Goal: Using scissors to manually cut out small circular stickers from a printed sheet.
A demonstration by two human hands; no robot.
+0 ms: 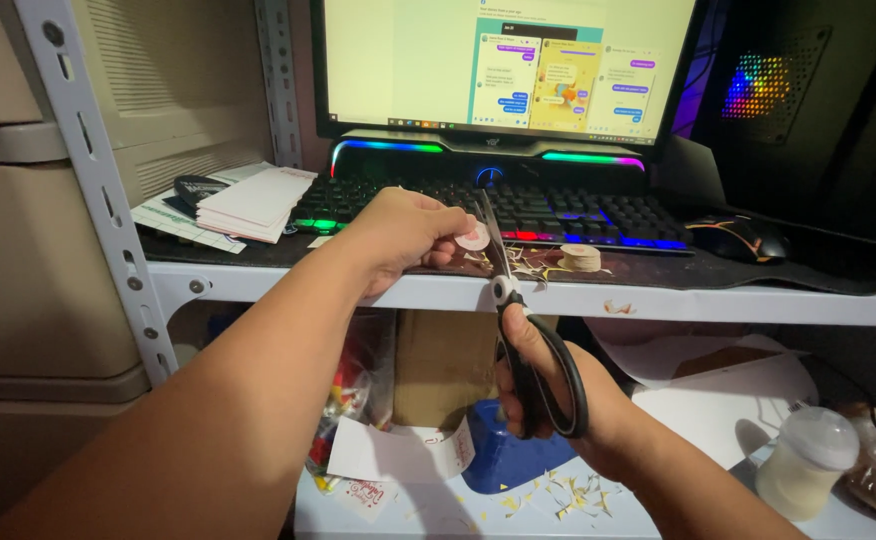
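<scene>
Upper left of frame: grey perforated steel upright [88, 160], matte, bolted to shelf edge [658, 300]. Beside it, fanned stack of white paper slips [253, 203], flat on the dark mat.

Centre: left hand [398, 235] closed in a pinch on a small round paper disc [474, 238], pale pink, thin, held on edge against the blades, presumably so the rim can be trimmed. Scissors [514, 330] upright, steel blades slightly parted at the disc, black plastic loops below. Right hand [548, 385], lower centre, curled through the loops, gripping firmly.

Behind: black keyboard [518, 210] with coloured backlight, lit monitor [503, 65] above.

Right of the blades: small tape roll [580, 257], tan, amid curled paper offcuts [528, 265], evidently fallen where cut. More scraps on the lower shelf.

Right: dark mouse [743, 238] on the mat. Lower right: translucent plastic bottle [806, 462], rounded, upright.
</scene>
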